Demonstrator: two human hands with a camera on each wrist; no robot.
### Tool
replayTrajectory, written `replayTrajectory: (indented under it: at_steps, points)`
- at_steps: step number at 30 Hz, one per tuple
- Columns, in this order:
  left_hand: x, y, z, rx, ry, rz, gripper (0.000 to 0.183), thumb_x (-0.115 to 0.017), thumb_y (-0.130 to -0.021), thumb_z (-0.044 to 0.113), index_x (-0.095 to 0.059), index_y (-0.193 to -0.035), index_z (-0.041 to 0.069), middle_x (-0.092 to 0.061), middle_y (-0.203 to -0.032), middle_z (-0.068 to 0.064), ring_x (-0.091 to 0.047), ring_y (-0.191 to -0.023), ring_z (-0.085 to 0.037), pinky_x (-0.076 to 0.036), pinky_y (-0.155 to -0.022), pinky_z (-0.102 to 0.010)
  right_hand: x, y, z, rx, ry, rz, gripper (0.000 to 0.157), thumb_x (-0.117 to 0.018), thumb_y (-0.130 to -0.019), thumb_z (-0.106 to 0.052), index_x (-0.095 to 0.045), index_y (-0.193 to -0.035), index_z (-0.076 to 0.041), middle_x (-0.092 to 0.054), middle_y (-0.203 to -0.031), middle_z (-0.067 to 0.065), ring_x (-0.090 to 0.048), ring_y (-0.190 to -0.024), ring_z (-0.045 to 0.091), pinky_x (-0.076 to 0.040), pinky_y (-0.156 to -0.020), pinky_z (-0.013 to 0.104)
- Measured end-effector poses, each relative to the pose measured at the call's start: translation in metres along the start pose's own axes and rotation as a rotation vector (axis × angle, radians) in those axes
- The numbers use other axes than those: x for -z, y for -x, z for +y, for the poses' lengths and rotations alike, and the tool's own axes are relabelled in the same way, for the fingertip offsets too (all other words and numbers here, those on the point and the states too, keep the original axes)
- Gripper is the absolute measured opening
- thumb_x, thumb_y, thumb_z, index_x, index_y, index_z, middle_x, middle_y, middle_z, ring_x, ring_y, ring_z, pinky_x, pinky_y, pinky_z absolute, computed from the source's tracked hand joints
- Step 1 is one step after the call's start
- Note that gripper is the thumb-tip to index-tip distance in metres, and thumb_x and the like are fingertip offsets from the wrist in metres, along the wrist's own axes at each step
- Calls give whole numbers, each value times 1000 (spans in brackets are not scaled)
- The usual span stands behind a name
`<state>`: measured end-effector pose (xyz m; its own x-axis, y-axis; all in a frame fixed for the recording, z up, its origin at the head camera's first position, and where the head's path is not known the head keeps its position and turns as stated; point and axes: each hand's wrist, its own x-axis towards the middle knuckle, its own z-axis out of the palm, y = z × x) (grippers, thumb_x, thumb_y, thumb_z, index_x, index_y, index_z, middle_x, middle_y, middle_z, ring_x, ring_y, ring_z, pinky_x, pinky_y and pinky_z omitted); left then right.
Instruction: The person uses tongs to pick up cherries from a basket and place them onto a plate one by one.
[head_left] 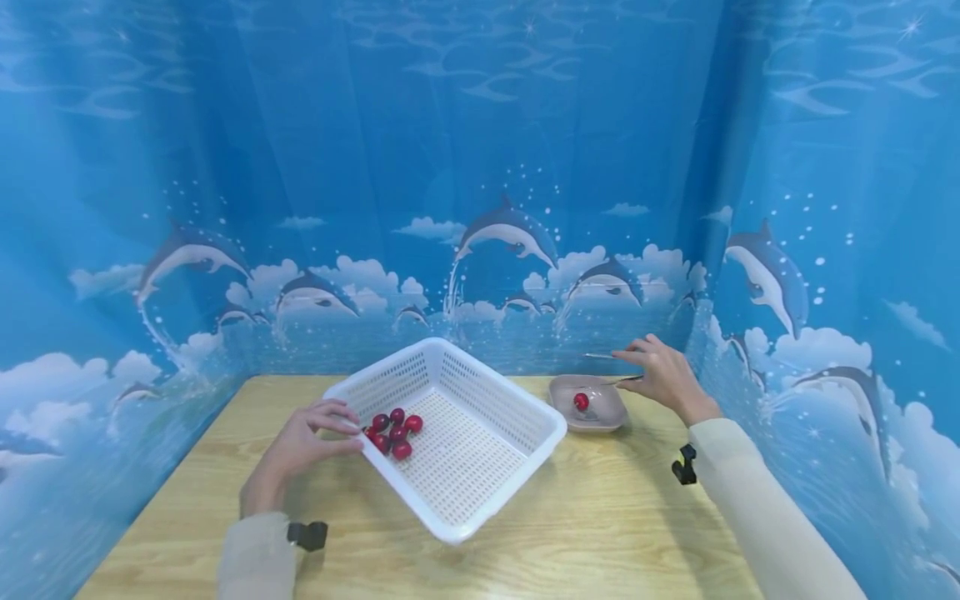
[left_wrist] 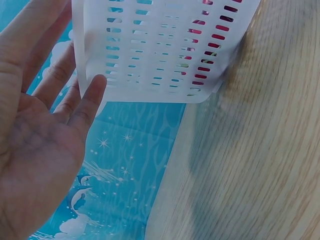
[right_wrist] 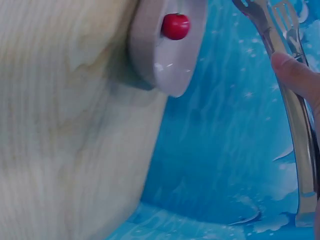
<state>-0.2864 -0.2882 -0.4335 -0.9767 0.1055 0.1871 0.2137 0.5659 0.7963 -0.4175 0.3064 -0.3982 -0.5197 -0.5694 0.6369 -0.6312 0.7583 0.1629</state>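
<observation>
My left hand (head_left: 303, 446) holds the left rim of a white plastic basket (head_left: 487, 492) with perforated walls. In the left wrist view that hand (left_wrist: 45, 130) has a fingertip against the outer wall, while other fingers pass behind the rim. Several dark red cherries (head_left: 397, 434) lie in the basket's left corner. My right hand (head_left: 663, 377) grips metal tongs (head_left: 628, 380) over a small pinkish-grey bowl (head_left: 600, 422). The tongs' fork-shaped ends (right_wrist: 257, 12) stand apart with nothing between them. A single red cherry (right_wrist: 176, 26) sits in the bowl.
A wooden table (head_left: 592, 525) carries the basket and bowl. Blue dolphin-printed curtains (head_left: 480, 167) surround its back and sides. The bowl stands near the back edge, just right of the basket's right corner. Each wrist wears a black device (head_left: 684, 465).
</observation>
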Motion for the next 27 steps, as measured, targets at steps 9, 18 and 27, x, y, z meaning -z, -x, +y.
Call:
replayTrajectory:
  at_steps: [9,18,27]
  points:
    - [0,-1,0,6,-14,10,30,-91,-77,27,-81,-100,9,-71,-128,-14,-52,-134,-39,-38,-115,-70,13,-23,-19,128,-63,134,58,-98,-64,-23,-78,-117,-12,-73,-98,10,-59,-79,21,-52,-55,33]
    - [-1,-1,1,26,-11,2,32,-91,-77,29,-81,-101,9,-70,-130,-14,-50,-136,-39,-36,-116,-71,17,-44,-38,216,-92,224,62,-97,-63,-27,-77,-118,-11,-74,-101,11,-61,-80,23,-55,-55,36]
    - [-1,-3,-1,14,-21,5,31,-91,-77,28,-81,-99,9,-71,-129,-14,-51,-134,-40,-38,-114,-70,23,-66,-62,283,-96,242,57,-96,-63,-30,-79,-115,-12,-80,-103,9,-57,-78,21,-52,-56,33]
